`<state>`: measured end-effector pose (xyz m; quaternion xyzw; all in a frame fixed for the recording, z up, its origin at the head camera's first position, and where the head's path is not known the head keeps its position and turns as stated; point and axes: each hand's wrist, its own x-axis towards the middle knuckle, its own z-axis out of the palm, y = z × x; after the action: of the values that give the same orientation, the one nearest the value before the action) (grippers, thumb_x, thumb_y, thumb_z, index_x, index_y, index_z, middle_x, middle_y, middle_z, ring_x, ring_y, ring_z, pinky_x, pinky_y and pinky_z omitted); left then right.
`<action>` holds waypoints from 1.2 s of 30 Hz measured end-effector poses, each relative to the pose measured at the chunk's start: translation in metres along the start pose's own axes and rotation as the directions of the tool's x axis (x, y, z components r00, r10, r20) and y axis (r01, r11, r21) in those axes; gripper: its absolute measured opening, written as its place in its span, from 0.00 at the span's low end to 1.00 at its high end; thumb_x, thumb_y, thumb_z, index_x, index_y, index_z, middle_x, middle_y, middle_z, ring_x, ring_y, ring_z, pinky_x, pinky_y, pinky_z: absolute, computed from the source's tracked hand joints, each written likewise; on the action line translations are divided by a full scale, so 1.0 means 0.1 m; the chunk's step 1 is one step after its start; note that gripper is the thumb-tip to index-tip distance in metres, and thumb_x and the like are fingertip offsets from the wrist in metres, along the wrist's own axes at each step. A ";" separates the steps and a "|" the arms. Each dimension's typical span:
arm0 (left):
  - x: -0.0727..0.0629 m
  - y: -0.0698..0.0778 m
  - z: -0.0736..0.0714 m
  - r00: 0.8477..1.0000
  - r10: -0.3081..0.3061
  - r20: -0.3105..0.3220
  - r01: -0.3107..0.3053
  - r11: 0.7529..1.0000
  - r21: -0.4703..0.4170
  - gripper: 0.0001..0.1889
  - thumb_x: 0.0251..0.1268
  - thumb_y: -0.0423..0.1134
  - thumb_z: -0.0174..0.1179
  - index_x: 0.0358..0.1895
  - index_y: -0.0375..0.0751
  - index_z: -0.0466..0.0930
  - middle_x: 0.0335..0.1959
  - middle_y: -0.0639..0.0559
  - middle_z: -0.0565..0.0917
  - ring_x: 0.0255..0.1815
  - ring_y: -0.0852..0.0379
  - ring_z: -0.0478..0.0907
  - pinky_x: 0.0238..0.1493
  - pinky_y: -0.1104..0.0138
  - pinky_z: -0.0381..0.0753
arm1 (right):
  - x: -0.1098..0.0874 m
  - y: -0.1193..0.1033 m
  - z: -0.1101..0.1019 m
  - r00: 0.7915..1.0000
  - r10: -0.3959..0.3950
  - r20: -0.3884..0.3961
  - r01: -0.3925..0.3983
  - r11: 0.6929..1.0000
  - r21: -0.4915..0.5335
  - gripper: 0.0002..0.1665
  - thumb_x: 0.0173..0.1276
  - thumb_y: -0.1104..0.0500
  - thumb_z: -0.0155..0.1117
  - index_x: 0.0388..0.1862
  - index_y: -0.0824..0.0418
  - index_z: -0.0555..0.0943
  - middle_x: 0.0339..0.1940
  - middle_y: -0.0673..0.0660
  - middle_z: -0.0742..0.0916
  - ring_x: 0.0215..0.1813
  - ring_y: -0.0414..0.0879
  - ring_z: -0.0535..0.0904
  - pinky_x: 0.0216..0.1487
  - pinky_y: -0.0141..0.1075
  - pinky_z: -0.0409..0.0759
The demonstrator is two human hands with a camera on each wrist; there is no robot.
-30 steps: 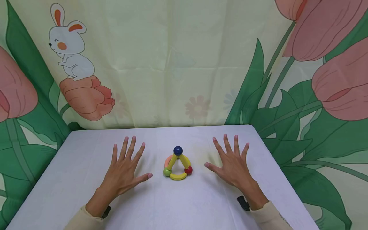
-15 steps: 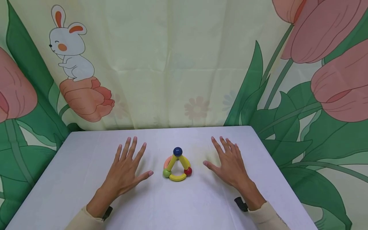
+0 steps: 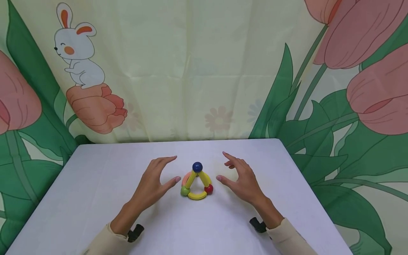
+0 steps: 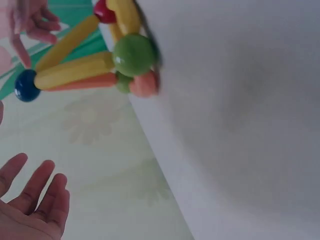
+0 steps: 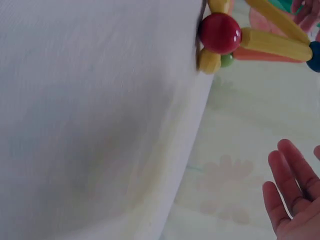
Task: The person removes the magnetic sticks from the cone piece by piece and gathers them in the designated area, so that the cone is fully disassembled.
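Note:
A small pyramid of toy rods and balls (image 3: 197, 195) stands mid-table. A blue ball (image 3: 197, 167) tops its yellow rods (image 4: 75, 71). At the base are a green ball (image 4: 134, 55), a red ball (image 5: 220, 33), a second, smaller-looking green ball (image 5: 226, 60) behind, and curved yellow and orange pieces. To the pyramid's left my left hand (image 3: 152, 183) hovers, its thumb tip close to the orange piece. On the other side my right hand (image 3: 244, 181) hovers with its thumb toward the red ball. Both hands have fingers spread and hold nothing; neither plainly touches the toy.
A white cloth covers the table (image 3: 197, 230). Behind its far edge hangs a printed curtain (image 3: 159, 71) with a rabbit and tulips. Each wrist wears a small black camera, one on the left (image 3: 135, 233) and one on the right (image 3: 257, 225).
Both hands have come inward toward the pyramid and turned, so their palms face each other more. The fingers, spread flat before, now bend toward the toy. The pyramid stays put.

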<state>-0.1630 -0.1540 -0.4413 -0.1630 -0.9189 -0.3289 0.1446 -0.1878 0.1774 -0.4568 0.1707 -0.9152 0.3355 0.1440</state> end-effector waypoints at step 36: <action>0.38 0.35 0.27 0.999 0.022 -0.028 -0.031 0.930 -0.366 0.15 0.66 0.41 0.76 0.55 0.49 0.90 0.45 0.52 0.89 0.47 0.56 0.85 0.52 0.50 0.89 | 0.22 -0.31 0.45 0.981 0.056 0.185 -0.128 0.904 0.408 0.27 0.66 0.49 0.80 0.64 0.38 0.84 0.47 0.45 0.91 0.54 0.45 0.87 0.65 0.61 0.80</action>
<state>-0.1884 -0.1031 -0.4277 -0.1954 -0.8376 -0.4942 0.1268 -0.2020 0.1206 -0.4642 0.1820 -0.8381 0.5141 0.0101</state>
